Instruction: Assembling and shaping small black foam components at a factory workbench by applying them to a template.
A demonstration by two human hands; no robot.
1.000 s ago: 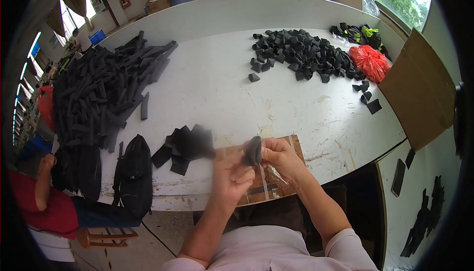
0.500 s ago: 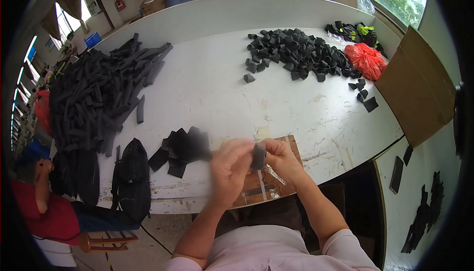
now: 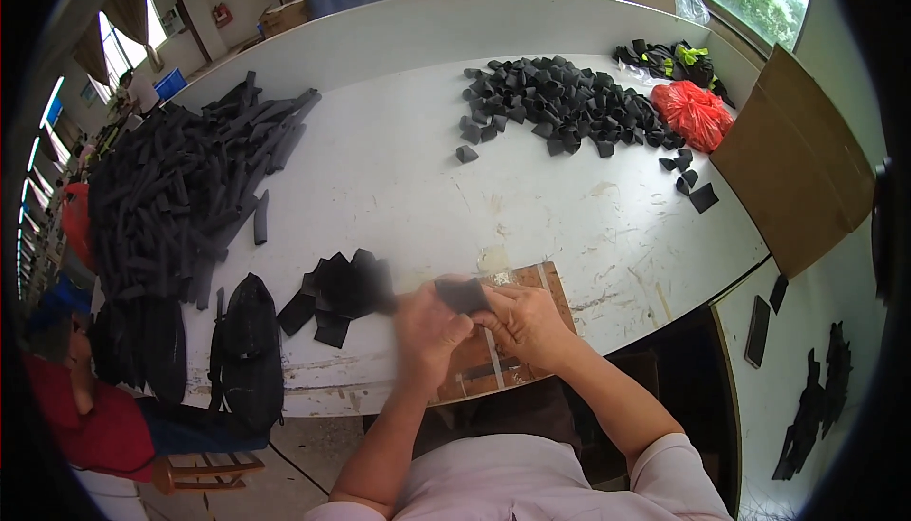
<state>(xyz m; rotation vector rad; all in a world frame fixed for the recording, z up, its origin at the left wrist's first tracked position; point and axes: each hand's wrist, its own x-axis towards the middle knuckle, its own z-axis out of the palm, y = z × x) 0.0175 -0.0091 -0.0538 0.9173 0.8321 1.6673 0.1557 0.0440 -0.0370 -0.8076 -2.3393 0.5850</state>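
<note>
A small black piece of flat material (image 3: pixel 461 295) is held between my two hands, above a brown wooden board (image 3: pixel 555 284) at the table's near edge. My left hand (image 3: pixel 424 329) grips the piece from the left, its thumb along the lower side. From the right, my right hand (image 3: pixel 525 322) pinches the lower right corner with thumb and fingers. Several flat black pieces (image 3: pixel 343 286) lie in an overlapping stack just left of my left hand, partly blurred. Part of the board is hidden beneath my hands.
Long black strips (image 3: pixel 180 179) are heaped at the left, and small folded black pieces (image 3: pixel 560 103) at the far right beside a red plastic bag (image 3: pixel 693 115). A cardboard sheet (image 3: pixel 792 160) leans at the right. A black bag (image 3: pixel 250 350) lies near left, by a seated person in red (image 3: pixel 104 417).
The black piece has shifted left and turned from upright on edge to flatter, showing its broad face. My right hand has come in closer to my left. The whole view has shifted slightly.
</note>
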